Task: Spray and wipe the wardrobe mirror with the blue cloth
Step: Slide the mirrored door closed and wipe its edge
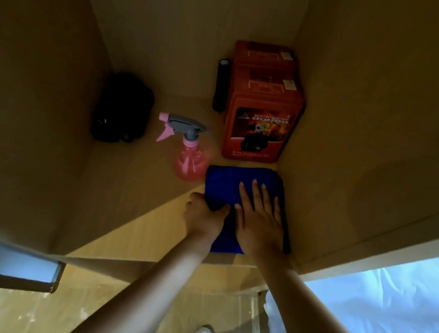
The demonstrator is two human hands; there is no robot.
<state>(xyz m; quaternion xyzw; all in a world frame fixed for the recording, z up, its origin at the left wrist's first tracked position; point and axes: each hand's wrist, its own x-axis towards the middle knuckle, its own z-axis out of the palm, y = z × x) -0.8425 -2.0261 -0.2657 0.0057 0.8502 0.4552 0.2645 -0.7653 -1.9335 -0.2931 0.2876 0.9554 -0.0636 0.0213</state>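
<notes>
Head view: a folded blue cloth lies at the wardrobe shelf's front right corner, right hand flat on it, left hand pinching its left edge. Soft and light, it should lift by that edge. A pink spray bottle stands just beside it.

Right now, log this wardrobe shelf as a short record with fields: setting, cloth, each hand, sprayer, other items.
setting: wooden wardrobe shelf, seen from above
cloth: folded blue microfibre cloth lying flat at the shelf's right side
left hand: grips the cloth's left edge, fingers curled
right hand: lies flat on top of the cloth, fingers straight
sprayer: pink translucent spray bottle with grey trigger head, upright, just left of the cloth, untouched
other items: two red boxes behind the cloth; black torch beside them; black pouch at the left
</notes>
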